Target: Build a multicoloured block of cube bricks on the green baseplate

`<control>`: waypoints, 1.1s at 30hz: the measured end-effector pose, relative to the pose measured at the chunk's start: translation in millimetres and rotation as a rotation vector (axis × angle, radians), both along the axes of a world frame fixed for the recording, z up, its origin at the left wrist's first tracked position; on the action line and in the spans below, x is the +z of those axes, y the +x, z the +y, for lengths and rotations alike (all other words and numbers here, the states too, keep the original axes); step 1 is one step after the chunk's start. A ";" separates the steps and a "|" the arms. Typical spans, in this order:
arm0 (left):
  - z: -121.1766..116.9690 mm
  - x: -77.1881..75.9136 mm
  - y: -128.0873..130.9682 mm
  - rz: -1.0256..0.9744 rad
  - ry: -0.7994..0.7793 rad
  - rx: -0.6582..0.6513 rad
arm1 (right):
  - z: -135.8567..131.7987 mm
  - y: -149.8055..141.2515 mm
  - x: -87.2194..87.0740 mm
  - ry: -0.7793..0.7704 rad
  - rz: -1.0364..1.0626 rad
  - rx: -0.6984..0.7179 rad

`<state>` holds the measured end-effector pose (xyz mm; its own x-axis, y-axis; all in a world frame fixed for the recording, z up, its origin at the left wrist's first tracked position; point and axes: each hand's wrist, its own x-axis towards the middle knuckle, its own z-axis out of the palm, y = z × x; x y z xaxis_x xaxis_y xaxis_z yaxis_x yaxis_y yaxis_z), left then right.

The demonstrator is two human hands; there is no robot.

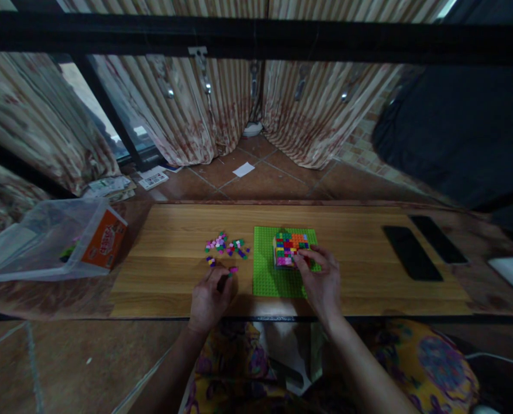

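A block built of many-coloured toy bricks (285, 246) stands on a green studded baseplate (265, 279). My right hand (324, 279) is closed at the block's right front corner, thumb and forefinger touching it. Whether a loose brick sits between those fingertips is hidden. Left of the baseplate, my left hand (209, 296) is closed in a pinch low over the table, with a bit of green brick showing at its fingertips. A pink brick (234, 269) lies just beyond them. Farther back is a scatter of small loose bricks (218, 242), pink, green, purple and white.
The wooden table (165, 230) has a dark front edge. At its left stands a clear plastic bin (58, 215) with an orange label. Two dark flat slabs (411, 253) lie at the right, with a white object (512, 275) beyond. A black bar (256, 40) crosses above.
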<state>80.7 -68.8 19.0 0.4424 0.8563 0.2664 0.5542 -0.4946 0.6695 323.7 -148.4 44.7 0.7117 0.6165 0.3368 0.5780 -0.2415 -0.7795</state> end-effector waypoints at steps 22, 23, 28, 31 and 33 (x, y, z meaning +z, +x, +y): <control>-0.1 6.0 0.4 0.015 0.021 0.027 | -13.2 4.1 8.8 0.128 0.088 0.083; -1.7 7.0 1.4 -0.005 0.005 0.028 | -18.8 2.0 11.3 0.136 0.088 0.095; -24.5 15.0 20.8 -0.102 -0.143 -0.006 | -47.4 -25.8 23.7 0.011 0.207 0.349; -43.1 22.5 39.4 -0.092 -0.200 -0.115 | -56.9 -45.6 27.2 -0.077 0.279 0.487; -52.0 28.6 50.1 -0.080 -0.178 -0.174 | -59.7 -53.2 27.1 -0.095 0.328 0.511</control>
<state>130.7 -120.8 47.5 0.5708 0.8057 0.1582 0.4128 -0.4482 0.7929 270.5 -208.1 71.8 0.3757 0.9236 0.0767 0.3724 -0.0747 -0.9251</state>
